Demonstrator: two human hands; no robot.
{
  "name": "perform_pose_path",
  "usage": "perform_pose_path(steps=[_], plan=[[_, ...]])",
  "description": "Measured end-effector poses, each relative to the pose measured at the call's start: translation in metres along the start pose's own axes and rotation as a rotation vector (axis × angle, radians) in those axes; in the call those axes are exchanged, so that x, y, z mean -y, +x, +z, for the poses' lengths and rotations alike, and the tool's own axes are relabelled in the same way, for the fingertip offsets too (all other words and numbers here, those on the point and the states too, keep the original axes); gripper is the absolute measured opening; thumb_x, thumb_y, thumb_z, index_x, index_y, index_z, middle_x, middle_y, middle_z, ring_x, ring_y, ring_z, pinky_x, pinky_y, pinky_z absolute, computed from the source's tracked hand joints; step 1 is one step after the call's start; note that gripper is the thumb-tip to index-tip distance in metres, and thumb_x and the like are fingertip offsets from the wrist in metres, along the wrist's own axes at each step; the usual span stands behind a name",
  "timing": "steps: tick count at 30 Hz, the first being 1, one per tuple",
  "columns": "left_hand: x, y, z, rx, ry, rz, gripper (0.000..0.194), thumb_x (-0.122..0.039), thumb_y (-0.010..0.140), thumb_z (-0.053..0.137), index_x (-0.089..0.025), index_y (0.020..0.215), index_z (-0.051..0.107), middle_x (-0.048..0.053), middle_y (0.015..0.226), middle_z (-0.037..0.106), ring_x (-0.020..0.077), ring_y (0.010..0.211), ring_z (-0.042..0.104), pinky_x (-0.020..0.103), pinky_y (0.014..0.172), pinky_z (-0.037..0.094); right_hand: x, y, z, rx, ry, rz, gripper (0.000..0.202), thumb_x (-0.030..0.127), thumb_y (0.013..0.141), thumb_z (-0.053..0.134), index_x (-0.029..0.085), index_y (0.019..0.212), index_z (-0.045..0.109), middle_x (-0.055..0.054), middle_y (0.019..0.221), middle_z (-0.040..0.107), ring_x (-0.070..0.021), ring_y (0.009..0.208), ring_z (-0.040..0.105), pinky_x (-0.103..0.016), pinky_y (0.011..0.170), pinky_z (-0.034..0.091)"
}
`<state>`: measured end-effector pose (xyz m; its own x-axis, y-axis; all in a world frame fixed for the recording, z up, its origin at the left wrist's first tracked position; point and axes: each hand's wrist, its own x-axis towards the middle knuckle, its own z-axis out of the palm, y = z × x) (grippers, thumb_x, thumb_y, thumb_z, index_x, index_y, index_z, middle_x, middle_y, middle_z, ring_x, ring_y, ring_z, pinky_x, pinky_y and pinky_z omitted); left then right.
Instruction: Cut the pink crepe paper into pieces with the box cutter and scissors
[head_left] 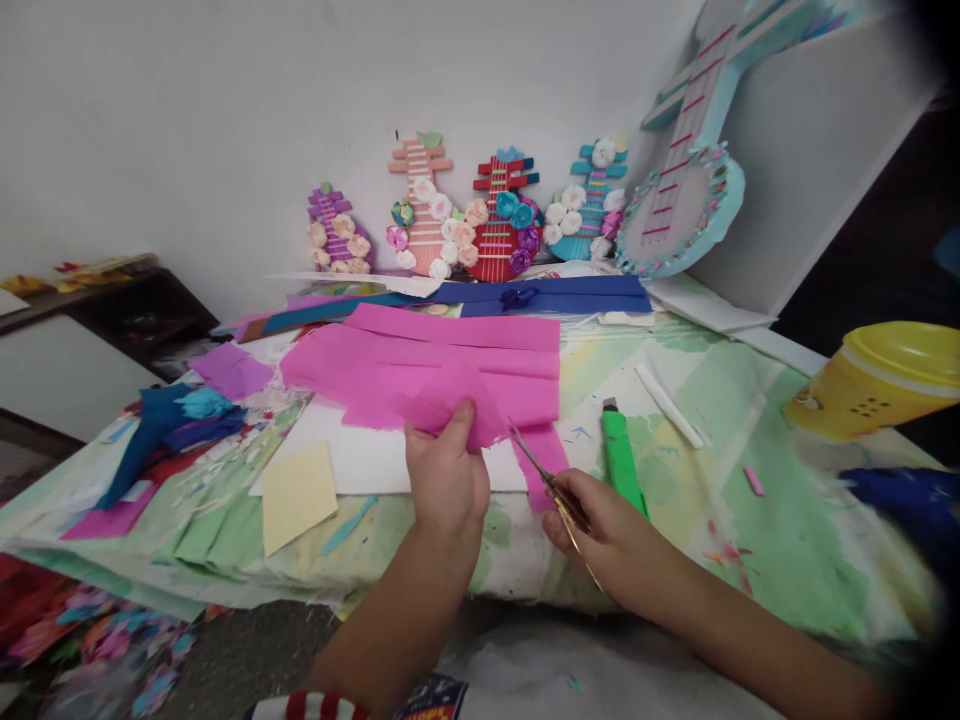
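My left hand [448,478] is closed, its thumb pressing a piece of pink crepe paper [446,395] against the fingers. A pair of scissors [551,478] with gold-coloured handles is in my right hand [607,535], blades pointing up and left beside the held paper's right edge. Behind the held piece lies a larger pink sheet [502,355] with fold lines. A small pink strip [541,460] lies beneath the scissors. White paper [300,440] is under the pink pieces. Whether the blades touch the held paper, I cannot tell.
A green box cutter [622,460] lies right of my right hand. Yellow notepaper [300,495] and blue scraps [142,440] are to the left. Several decorated paper guitars [501,225] lean on the wall. A yellow lidded tub [877,385] stands at the right edge.
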<state>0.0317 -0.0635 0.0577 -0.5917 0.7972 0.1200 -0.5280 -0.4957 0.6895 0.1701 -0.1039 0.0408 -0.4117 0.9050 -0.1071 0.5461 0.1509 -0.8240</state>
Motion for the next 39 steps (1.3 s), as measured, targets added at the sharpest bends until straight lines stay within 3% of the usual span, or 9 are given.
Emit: perform_pose_path(steps=[7,17,26,39], plan=[[0.002,0.003,-0.004,-0.047,0.0,0.017,0.032,-0.005,0.058,0.066,-0.018,0.084,0.053,0.0,0.078,0.062,0.0131,0.076,0.06,0.031,0.078,0.045,0.003,0.002,0.007,-0.045,-0.036,0.017,0.023,0.041,0.076,0.045,0.018,0.079,0.044,0.0,0.069,0.047,-0.0116,0.062,0.04,-0.026,0.056,0.033],[0.003,-0.008,-0.006,0.026,0.022,-0.05,0.028,-0.007,0.055,0.069,-0.017,0.076,0.054,-0.003,0.07,0.061,0.0097,0.068,0.058,0.026,0.073,0.044,0.001,0.014,0.011,-0.059,0.055,-0.023,0.027,0.044,0.078,0.042,0.018,0.072,0.042,0.002,0.063,0.045,-0.0097,0.056,0.038,-0.024,0.05,0.03],[0.001,-0.007,-0.008,0.056,0.094,-0.06,0.028,-0.01,0.056,0.07,-0.017,0.08,0.057,-0.002,0.076,0.064,0.0112,0.073,0.059,0.028,0.079,0.044,0.0,0.011,0.01,-0.054,-0.007,-0.031,0.025,0.042,0.077,0.044,0.018,0.07,0.042,0.001,0.061,0.046,-0.0099,0.055,0.037,-0.024,0.049,0.028],[-0.004,-0.01,-0.007,0.074,0.114,-0.099,0.022,-0.007,0.055,0.069,-0.015,0.073,0.058,-0.002,0.068,0.063,0.0091,0.065,0.059,0.023,0.07,0.046,-0.004,0.007,0.013,-0.082,-0.043,-0.062,0.027,0.043,0.073,0.05,0.019,0.067,0.038,0.004,0.056,0.041,-0.0084,0.051,0.033,-0.023,0.048,0.024]])
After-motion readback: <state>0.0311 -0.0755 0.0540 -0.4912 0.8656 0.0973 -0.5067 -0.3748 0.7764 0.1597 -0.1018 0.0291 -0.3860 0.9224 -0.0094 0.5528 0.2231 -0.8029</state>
